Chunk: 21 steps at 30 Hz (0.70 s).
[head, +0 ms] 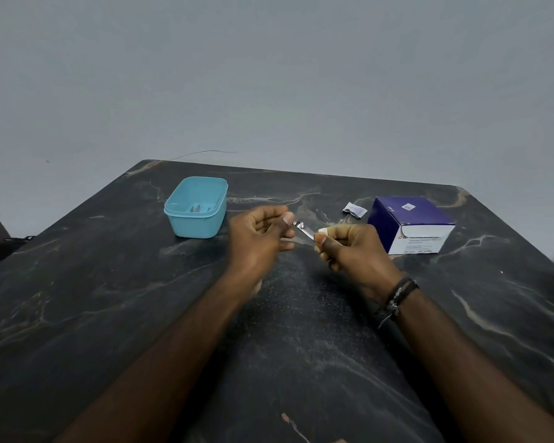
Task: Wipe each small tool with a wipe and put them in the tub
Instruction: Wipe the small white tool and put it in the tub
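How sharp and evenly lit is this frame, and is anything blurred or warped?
Head view: dim, flat light; the left hand is motion-blurred; the small metal nail clipper is soft; wide-angle bends the dark marble table's edges; print on the purple-and-white cardboard box is unreadable.

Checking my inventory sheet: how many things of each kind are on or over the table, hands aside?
Tubs: 1, light blue
Boxes: 1, purple and white
Sachets: 1, torn
Metal tools in hand: 1
Wipes in hand: 1
Total: 5; tub contents unclear.
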Available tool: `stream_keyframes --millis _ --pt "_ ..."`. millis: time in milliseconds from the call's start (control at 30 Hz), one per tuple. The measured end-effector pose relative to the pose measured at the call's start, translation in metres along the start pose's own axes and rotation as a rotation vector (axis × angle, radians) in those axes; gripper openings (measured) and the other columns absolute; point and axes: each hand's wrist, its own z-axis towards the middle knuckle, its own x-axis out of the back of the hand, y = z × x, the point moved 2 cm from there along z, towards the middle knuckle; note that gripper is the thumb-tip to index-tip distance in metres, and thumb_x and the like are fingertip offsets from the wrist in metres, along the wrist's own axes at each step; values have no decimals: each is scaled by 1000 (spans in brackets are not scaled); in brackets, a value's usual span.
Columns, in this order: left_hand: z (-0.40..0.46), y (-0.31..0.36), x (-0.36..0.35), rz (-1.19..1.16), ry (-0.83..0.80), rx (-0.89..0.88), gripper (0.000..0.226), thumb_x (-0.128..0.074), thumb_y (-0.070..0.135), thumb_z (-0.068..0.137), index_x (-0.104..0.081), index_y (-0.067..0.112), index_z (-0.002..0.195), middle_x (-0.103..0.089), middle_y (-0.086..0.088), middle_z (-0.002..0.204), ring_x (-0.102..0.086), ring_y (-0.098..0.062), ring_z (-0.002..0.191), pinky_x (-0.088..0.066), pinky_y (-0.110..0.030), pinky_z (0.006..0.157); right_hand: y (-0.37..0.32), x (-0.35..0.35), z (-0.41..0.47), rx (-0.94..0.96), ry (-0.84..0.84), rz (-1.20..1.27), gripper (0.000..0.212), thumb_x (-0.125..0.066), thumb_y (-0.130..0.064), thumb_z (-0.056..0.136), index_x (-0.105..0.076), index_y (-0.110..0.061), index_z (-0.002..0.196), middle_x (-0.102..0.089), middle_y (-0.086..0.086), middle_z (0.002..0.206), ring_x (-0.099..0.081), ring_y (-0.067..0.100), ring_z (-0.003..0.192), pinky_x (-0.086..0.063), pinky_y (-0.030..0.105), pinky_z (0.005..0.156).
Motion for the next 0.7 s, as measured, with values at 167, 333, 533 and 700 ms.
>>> stream_keyframes --millis 167,333,533,700 --pt "-3 -4 -4 6 -74 47 22 -73 3 82 -68 9 102 -74 -10 95 -73 -23 90 -61 -36 75 -1 -8 -3 -68 -9 160 16 -63 -9 92 -67 7 94 -64 5 66 -53 9 55 -40 19 47" --pt "-2 -3 -2 -114 -29 111 17 -68 4 86 -68 4 103 -75 -12 94 -73 -24 87 -61 -39 77 -3 -10 -7 -134 -136 200 18 -62 -12 91 -68 5 95 -67 7 73 -60 10 61 -44 19 50" --pt "-2 1 0 -72 -43 162 20 -63 6 90 -65 4 110 -73 -16 89 -72 -23 74 -61 -32 65 -2 -3 -3 -46 6 118 10 -66 -10 89 -73 -9 96 -66 4 76 -52 7 62 -43 20 52" --pt "-7 -5 -6 21 -129 164 23 -64 6 90 -64 0 113 -73 -17 86 -71 -23 68 -61 -35 65 -3 0 -1 14 61 195 19 -73 -5 82 -69 -3 100 -71 4 71 -62 10 59 -47 20 50"
